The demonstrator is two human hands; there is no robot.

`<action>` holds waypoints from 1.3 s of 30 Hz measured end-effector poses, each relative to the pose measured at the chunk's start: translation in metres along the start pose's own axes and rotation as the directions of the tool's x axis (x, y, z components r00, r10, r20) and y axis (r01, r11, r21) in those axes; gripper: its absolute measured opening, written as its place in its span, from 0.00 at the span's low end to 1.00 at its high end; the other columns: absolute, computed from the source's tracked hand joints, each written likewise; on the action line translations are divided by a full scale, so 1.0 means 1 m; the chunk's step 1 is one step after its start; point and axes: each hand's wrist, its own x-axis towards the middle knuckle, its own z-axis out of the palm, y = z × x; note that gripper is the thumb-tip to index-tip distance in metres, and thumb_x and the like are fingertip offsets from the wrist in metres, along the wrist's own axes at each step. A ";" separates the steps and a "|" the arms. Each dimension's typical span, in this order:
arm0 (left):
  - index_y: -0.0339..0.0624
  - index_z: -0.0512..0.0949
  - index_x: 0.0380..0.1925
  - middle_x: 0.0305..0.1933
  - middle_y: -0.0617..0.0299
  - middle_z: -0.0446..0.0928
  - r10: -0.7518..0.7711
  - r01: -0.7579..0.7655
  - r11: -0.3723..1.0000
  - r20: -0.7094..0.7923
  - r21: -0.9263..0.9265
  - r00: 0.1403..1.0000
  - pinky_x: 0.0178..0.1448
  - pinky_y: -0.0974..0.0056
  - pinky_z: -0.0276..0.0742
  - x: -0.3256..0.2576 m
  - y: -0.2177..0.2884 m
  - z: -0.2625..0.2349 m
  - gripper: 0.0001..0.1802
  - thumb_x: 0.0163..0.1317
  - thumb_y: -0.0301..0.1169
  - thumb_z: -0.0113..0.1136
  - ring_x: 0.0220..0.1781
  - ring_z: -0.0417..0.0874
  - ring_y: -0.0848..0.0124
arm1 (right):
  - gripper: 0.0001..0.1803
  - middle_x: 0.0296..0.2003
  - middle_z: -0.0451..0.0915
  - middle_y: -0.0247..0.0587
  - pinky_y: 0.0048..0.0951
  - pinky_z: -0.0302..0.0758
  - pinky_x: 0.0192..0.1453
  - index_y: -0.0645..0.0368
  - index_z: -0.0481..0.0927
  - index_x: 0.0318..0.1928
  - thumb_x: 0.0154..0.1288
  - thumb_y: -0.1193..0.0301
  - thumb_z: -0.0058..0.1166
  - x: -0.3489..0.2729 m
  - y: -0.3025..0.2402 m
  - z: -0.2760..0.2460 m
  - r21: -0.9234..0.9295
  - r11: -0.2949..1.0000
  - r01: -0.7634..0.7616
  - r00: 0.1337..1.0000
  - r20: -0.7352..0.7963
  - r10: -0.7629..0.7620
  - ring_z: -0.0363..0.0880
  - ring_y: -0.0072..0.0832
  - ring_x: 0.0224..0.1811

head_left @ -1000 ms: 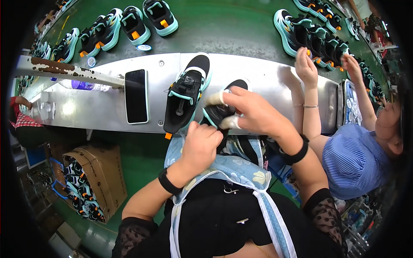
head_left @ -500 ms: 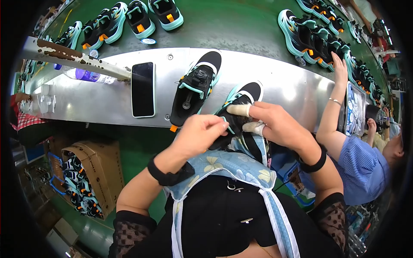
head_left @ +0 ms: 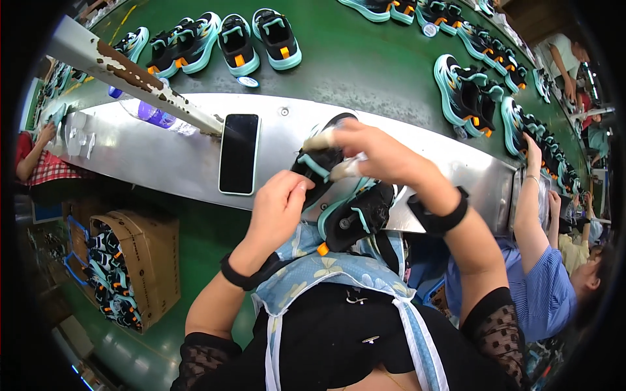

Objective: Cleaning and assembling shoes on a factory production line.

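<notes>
black-and-teal shoe [head_left: 326,171] being pinched by right hand [head_left: 372,153] | being steadied by curled left hand [head_left: 277,208] | second shoe [head_left: 362,218] waiting, lacing appearing unfinished

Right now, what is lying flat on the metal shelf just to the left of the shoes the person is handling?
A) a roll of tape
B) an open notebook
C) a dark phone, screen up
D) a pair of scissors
C: a dark phone lies flat on the metal shelf, just left of the black and teal shoes that the left hand and right hand work on.
</notes>
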 end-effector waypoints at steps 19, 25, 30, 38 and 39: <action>0.38 0.82 0.35 0.31 0.54 0.79 0.209 -0.185 0.978 0.447 -0.097 0.870 0.40 0.56 0.76 0.004 0.023 -0.007 0.10 0.62 0.34 0.62 0.35 0.81 0.55 | 0.29 0.31 0.70 0.48 0.40 0.71 0.40 0.40 0.74 0.66 0.64 0.61 0.61 -0.071 -0.041 -0.013 -0.191 0.915 -0.356 0.933 -0.129 0.336 0.72 0.45 0.34; 0.43 0.82 0.40 0.36 0.59 0.78 0.422 -0.423 0.905 0.254 -0.051 0.870 0.53 0.59 0.73 0.036 0.015 0.011 0.11 0.59 0.34 0.67 0.43 0.79 0.57 | 0.24 0.32 0.69 0.46 0.38 0.74 0.45 0.40 0.77 0.63 0.66 0.63 0.60 -0.131 -0.051 0.008 -0.034 0.955 -0.294 0.956 0.002 0.294 0.73 0.45 0.36; 0.44 0.86 0.36 0.37 0.58 0.78 -0.055 0.316 0.881 0.585 -0.353 0.809 0.45 0.65 0.76 0.067 0.016 -0.006 0.09 0.61 0.37 0.66 0.41 0.81 0.64 | 0.18 0.34 0.73 0.41 0.37 0.77 0.40 0.43 0.81 0.56 0.66 0.63 0.60 -0.135 -0.068 0.034 -0.290 0.857 -0.426 0.901 -0.226 0.371 0.78 0.41 0.36; 0.46 0.80 0.42 0.39 0.56 0.76 0.372 -0.421 0.904 0.352 0.074 0.859 0.53 0.57 0.72 0.043 0.022 0.020 0.17 0.54 0.37 0.71 0.48 0.75 0.54 | 0.18 0.33 0.76 0.41 0.41 0.78 0.37 0.50 0.78 0.51 0.64 0.58 0.61 -0.140 -0.051 0.042 -0.200 0.921 -0.333 0.893 -0.382 0.239 0.80 0.43 0.35; 0.45 0.80 0.41 0.38 0.56 0.76 0.391 -0.434 0.899 0.342 0.057 0.855 0.51 0.56 0.72 0.045 0.032 0.027 0.17 0.53 0.37 0.72 0.47 0.75 0.54 | 0.19 0.32 0.76 0.43 0.38 0.77 0.40 0.49 0.80 0.52 0.63 0.59 0.63 -0.137 -0.049 0.046 -0.209 0.882 -0.423 0.848 -0.435 0.303 0.80 0.42 0.37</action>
